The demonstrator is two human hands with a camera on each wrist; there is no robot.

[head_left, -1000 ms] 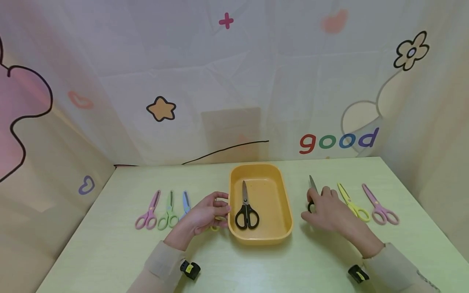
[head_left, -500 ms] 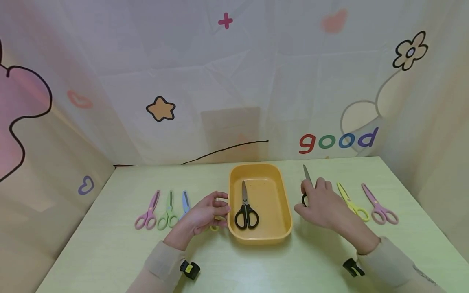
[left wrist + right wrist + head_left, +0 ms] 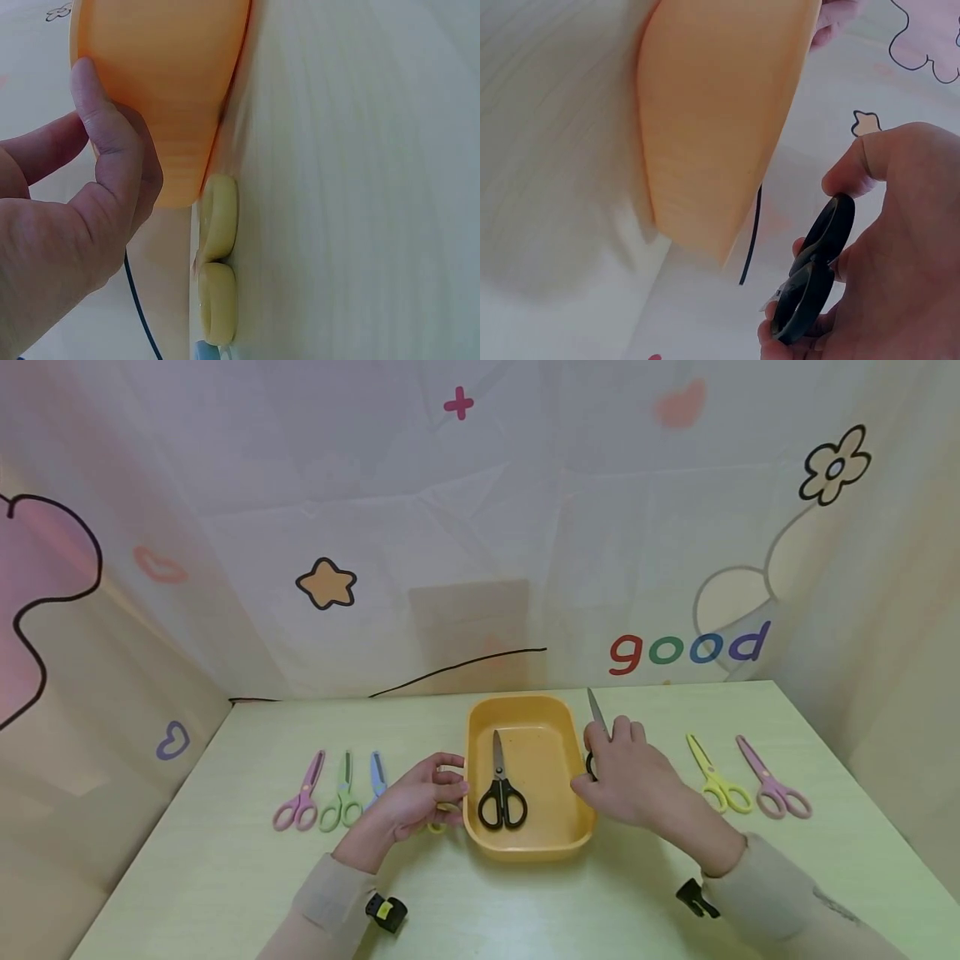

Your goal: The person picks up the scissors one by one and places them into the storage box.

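A yellow-orange tray (image 3: 555, 852) stands mid-table with black-handled scissors (image 3: 502, 802) lying inside, blades pointing away. My left hand (image 3: 412, 802) rests its fingers against the tray's outer left wall near the rim, as the left wrist view also shows. My right hand (image 3: 633, 772) grips a second pair of black-handled scissors (image 3: 810, 262) by the finger loops, blades pointing away. In the head view that hand overlaps the tray's right rim. In the right wrist view these scissors are beside the tray's outer wall, up off the table.
Pink (image 3: 303, 797), green (image 3: 343, 797) and blue scissors (image 3: 377, 772) lie left of the tray. Yellow scissors (image 3: 217, 255), mostly hidden in the head view, lie by my left hand. Other yellow (image 3: 718, 777) and pink scissors (image 3: 772, 781) lie at right. A printed curtain (image 3: 375, 527) backs the table.
My right hand has lifted the second black-handled scissors from the table and carried them left to the tray's right rim. The left hand stays at the tray wall.
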